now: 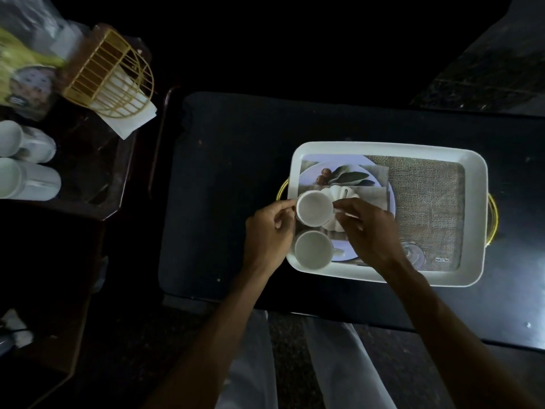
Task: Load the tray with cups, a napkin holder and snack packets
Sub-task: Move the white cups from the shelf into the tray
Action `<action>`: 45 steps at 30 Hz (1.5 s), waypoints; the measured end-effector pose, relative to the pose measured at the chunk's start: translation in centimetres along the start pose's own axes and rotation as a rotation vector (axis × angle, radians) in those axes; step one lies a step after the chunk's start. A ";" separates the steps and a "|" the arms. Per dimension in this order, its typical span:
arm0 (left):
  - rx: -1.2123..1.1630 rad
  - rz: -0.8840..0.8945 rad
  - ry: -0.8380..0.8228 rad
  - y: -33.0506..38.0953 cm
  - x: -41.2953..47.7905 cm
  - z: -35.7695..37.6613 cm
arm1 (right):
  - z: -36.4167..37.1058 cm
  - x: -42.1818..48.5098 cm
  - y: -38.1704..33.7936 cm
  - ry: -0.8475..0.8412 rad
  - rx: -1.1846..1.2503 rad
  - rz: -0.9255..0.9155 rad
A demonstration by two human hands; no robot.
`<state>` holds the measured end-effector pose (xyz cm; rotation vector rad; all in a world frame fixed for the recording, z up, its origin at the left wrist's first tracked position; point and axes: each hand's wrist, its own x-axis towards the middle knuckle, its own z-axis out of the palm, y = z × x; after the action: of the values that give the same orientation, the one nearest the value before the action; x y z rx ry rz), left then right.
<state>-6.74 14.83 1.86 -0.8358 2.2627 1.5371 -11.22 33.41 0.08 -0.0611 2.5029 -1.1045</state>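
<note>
A: Head view, the only one given. What's seen at the tray [472, 160]?

B: White tray w/ gold handles, set on the dark counter [236, 172]. Two white cups are in its 9 o'clock end. The far cup [313, 208] is being handled by both hands: left hand [269, 231] pinched at its 9 o'clock rim, right hand [368, 228] closed at the 3 o'clock side, prob. on the handle, though that's hidden. The near cup [312, 249] is at the tray's 7 o'clock corner, upright, not gripped.

A: Risks?

B: The two cups are nearly touching. If the far cup is set down crooked, the near one could be knocked or chipped. The left fingers [287, 205] sit betw. cup and tray wall; they could be caught, or the cup tipped, as they're pulled out. Whether the cup's base is fully down can't be told.

A: And the rest of the load?

B: Well apart, at 9–10 o'clock on a side counter [97, 184]: two more cups [26, 160] lying on their sides, a gold wire napkin holder [113, 75] w/ napkins, tilted, and snack packets [29, 75], blurred. Lying cups could be rolled off when reached for. Napkins could be spilled if the holder is lifted by one side. Light is poor, so edges may be misjudged.
</note>
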 end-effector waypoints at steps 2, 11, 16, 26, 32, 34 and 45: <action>0.050 0.088 0.000 -0.2 -0.6 -0.8 | -0.3 -0.4 -0.5 0.036 -0.035 -0.024; 0.676 0.482 0.222 -5.0 -3.7 -9.0 | 3.9 -3.3 -8.0 -0.024 -0.358 -0.242; 0.888 0.381 0.308 -7.6 -3.9 -16.2 | 9.9 -2.9 -13.8 -0.134 -0.565 -0.358; 0.946 0.183 0.522 -12.8 -2.0 -31.3 | 22.8 -0.7 -25.1 -0.280 -0.655 -0.541; 0.858 0.172 0.556 -15.1 0.7 -36.6 | 27.9 0.6 -29.4 -0.243 -0.634 -0.647; 0.811 0.183 0.555 -15.4 1.8 -37.5 | 29.1 1.2 -30.2 -0.235 -0.613 -0.649; 0.127 0.222 0.640 -15.0 4.9 -38.5 | 33.3 3.3 -33.4 -0.161 -0.017 -0.522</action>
<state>1.81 -25.92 3.19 -1.2049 2.9535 1.3143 -5.66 -13.47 2.74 -0.8125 2.4089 -1.2075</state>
